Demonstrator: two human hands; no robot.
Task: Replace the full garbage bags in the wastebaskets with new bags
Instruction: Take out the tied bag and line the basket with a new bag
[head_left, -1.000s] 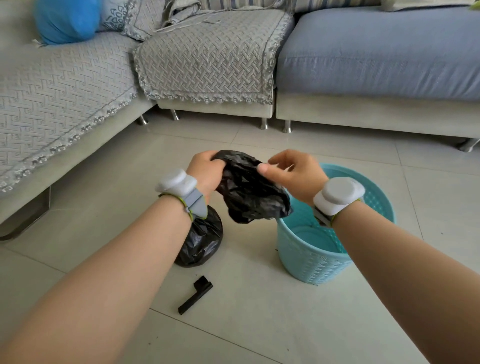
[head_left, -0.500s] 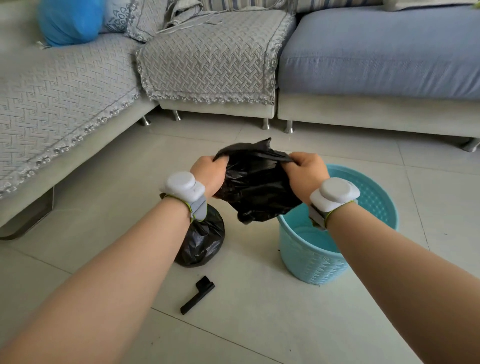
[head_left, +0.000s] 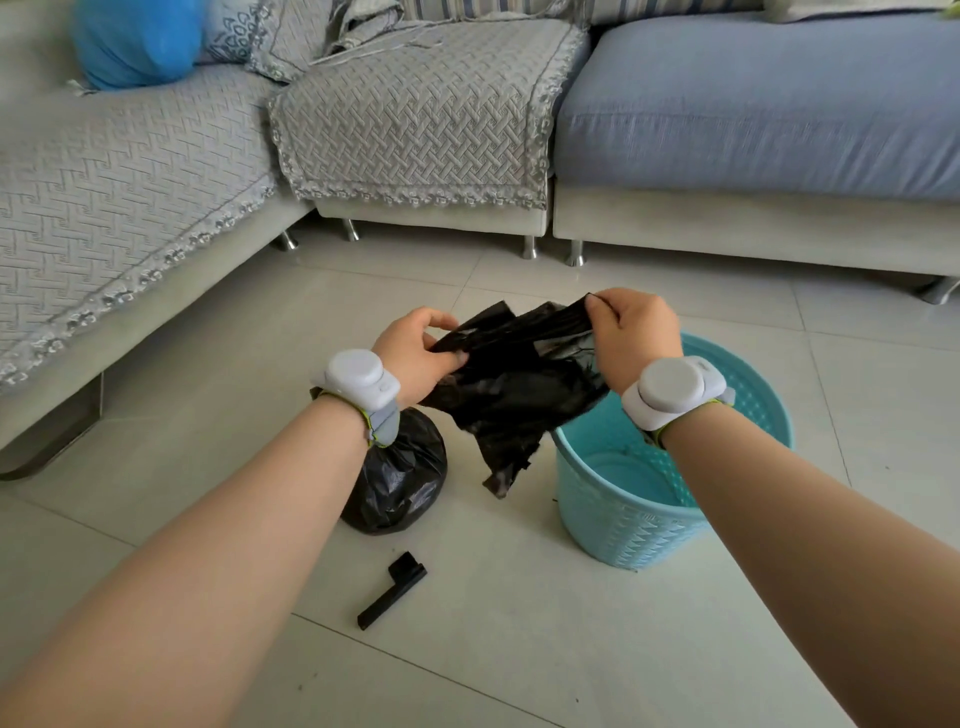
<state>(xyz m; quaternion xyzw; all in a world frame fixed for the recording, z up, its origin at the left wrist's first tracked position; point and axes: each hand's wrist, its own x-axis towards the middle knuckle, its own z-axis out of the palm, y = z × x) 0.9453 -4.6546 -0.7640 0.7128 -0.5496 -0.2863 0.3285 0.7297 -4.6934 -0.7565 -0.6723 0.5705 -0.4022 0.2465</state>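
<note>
Since half a second before, the right hand (head_left: 631, 338) had drawn a little further toward the right of the frame. The crumpled new bag (head_left: 514, 395) had opened out between the two hands, and its lower tail hung lower than it had. The left hand (head_left: 415, 353) had barely shifted.

Both hands sat in the middle of the frame. The left hand's fingers were curled round one bunched edge of the black film. The right hand pinched the opposite edge at its top corner between thumb and forefinger, with the other fingers folded in. The new bag hung in the air, stretched loosely between them. Its tail dangled by the left rim of the wastebasket (head_left: 623, 530); whether it touched the rim was hard to tell from this angle.

The turquoise wastebasket stood on the tiled floor (head_left: 519, 649) right of centre, its pale bottom in plain sight. The full bag (head_left: 400, 478), black and gathered at the neck, sat on the floor just left of it, partly hidden behind the left wrist. A small black plastic piece (head_left: 392, 590) lay below the full bag, toward bottom centre.

Each wrist carried a round white device (head_left: 358, 374) on a strap. A grey sofa (head_left: 130, 182) ran across the top of the frame, with a blue cushion (head_left: 137, 41) at upper left.
</note>
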